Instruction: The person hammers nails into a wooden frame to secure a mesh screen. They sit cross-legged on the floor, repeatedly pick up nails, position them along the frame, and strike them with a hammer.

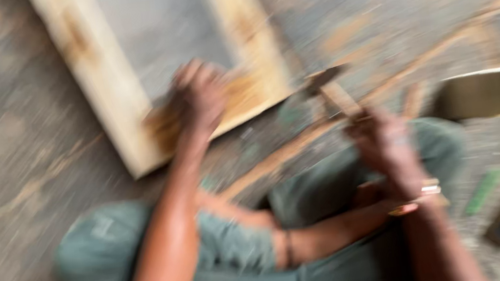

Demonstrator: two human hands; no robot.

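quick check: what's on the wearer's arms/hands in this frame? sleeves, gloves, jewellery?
Both forearms are bare: no sleeves, no gloves. The right hand has a gold-coloured band or bracelet at the wrist. The left hand shows nothing worn, as far as the heavy motion blur lets me tell. No rings can be made out.

Crouched low, I stretch my left arm forward, my left hand (198,99) pressed palm-down with fingers spread. My right hand (382,142) is raised at knee height, fingers curled tight in a fist-like grip, wrist cocked upward, a band at the wrist. Both forearms are bare. My knees are bent wide under me. Motion blur hides the fingertips.
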